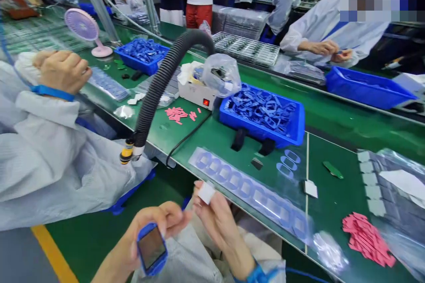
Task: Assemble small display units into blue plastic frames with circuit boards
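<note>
My left hand (159, 230) is closed around a small blue-framed device with a dark screen (152, 247), held low over my lap. Beside it, my right hand (215, 216) pinches a small white square piece (206, 192) between its fingertips, just in front of the green table's near edge (265, 225). A clear strip of blue ring-shaped parts (249, 190) lies on the table right beyond my hands.
A blue bin of blue frames (262, 112) stands on the table, a white box with a red switch (195, 93) to its left. Pink tabs (367, 239) lie at right. A black corrugated hose (159, 84) arches over. A co-worker's sleeve and fist (63, 70) are at left.
</note>
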